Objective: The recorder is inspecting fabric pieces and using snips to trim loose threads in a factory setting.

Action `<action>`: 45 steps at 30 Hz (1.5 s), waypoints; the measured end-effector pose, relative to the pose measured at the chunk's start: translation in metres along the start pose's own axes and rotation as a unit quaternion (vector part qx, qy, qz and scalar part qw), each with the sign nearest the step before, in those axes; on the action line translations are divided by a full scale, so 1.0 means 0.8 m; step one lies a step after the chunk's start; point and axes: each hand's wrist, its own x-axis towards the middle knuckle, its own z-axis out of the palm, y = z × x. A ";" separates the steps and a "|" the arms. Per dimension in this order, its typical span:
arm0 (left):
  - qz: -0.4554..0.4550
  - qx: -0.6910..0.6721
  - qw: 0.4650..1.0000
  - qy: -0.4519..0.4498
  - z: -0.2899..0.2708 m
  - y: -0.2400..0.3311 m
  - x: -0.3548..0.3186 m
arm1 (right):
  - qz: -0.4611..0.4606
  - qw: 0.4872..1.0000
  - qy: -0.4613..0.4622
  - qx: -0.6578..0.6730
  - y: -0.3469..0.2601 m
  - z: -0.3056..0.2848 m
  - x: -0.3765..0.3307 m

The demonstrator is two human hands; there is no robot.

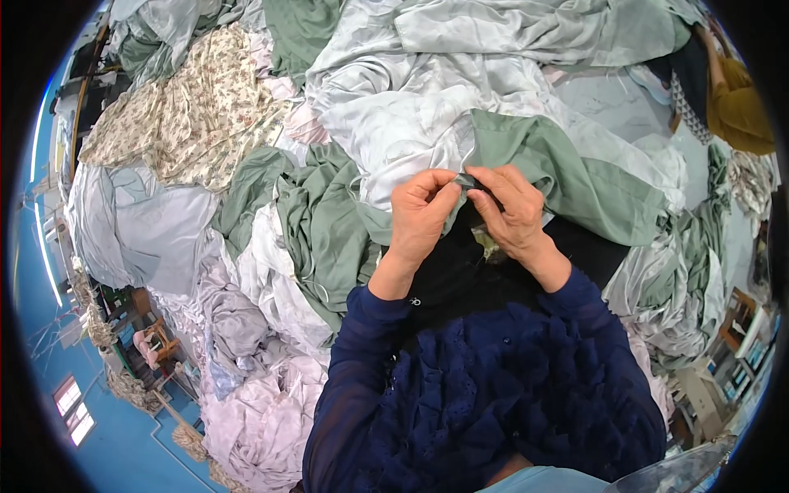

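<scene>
Both hands (464,209) on green cloth (567,168)

**Dark blue blouse, sheer sleeves, bare hands**

The person wears a navy blouse (501,386) with a ruffled, eyelet-textured front. Its long sleeves are of thinner, slightly see-through navy fabric and end at the wrists. A small pale button or clasp sits at the left cuff (416,301). The left hand (419,218) and right hand (514,209) are bare, with no gloves.

Blue floor (123,444)—window (72,408); wooden furniture (156,341)
</scene>
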 end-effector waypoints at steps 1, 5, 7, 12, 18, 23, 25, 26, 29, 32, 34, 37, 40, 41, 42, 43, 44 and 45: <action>-0.002 -0.001 1.000 0.001 0.000 0.001 0.000 | -0.002 1.000 0.001 -0.001 0.000 0.001 0.000; -0.004 -0.010 1.000 -0.002 0.000 0.001 0.000 | -0.003 1.000 0.001 -0.002 0.002 0.002 0.000; -0.001 -0.019 1.000 -0.005 -0.001 -0.001 0.000 | 0.002 1.000 0.000 0.002 0.001 0.002 0.000; 0.002 -0.016 1.000 -0.005 0.002 0.001 0.001 | 0.010 1.000 -0.003 0.006 0.000 0.003 0.000; -0.003 -0.012 1.000 -0.014 -0.003 -0.004 0.002 | 0.006 1.000 0.006 0.011 0.001 0.003 -0.002; -0.005 -0.016 1.000 -0.016 -0.002 -0.005 0.002 | 0.009 1.000 0.010 0.001 0.001 0.003 -0.003; -0.006 -0.016 1.000 -0.016 -0.004 -0.006 0.002 | 0.006 1.000 0.011 -0.001 0.002 0.004 -0.002; -0.006 -0.016 1.000 -0.016 -0.002 -0.005 0.002 | 0.002 1.000 0.012 -0.004 0.002 0.004 -0.002; 0.003 -0.013 1.000 0.000 0.003 -0.003 0.002 | -0.001 1.000 0.012 -0.014 0.003 0.004 -0.004; -0.008 -0.031 0.999 0.003 0.002 -0.002 0.003 | -0.007 1.000 0.009 -0.018 0.002 0.003 -0.002; 0.002 -0.024 1.000 -0.004 0.002 -0.003 0.003 | 0.009 1.000 0.014 0.009 0.002 0.004 -0.003; 0.000 -0.021 1.000 0.008 0.004 -0.001 0.003 | 0.056 0.997 0.017 0.048 0.002 0.000 -0.005; -0.022 -0.044 0.999 -0.002 -0.002 -0.001 0.003 | 0.105 0.992 0.008 0.064 0.004 -0.006 -0.009; -0.023 -0.044 0.999 -0.003 -0.001 0.001 0.003 | 0.121 0.990 -0.001 0.070 0.005 -0.007 -0.010; -0.014 -0.008 1.000 -0.005 0.003 0.008 0.002 | 0.123 0.990 0.000 0.069 0.007 -0.009 -0.013; -0.004 0.029 1.000 -0.007 0.006 0.012 0.002 | 0.127 0.989 -0.009 0.077 0.008 -0.010 -0.017; -0.005 0.028 1.000 -0.009 0.006 0.012 0.003 | 0.132 0.987 -0.018 0.085 0.009 -0.011 -0.020; -0.027 0.045 0.999 -0.008 0.004 0.012 0.004 | 0.133 0.987 -0.017 0.085 0.009 -0.011 -0.021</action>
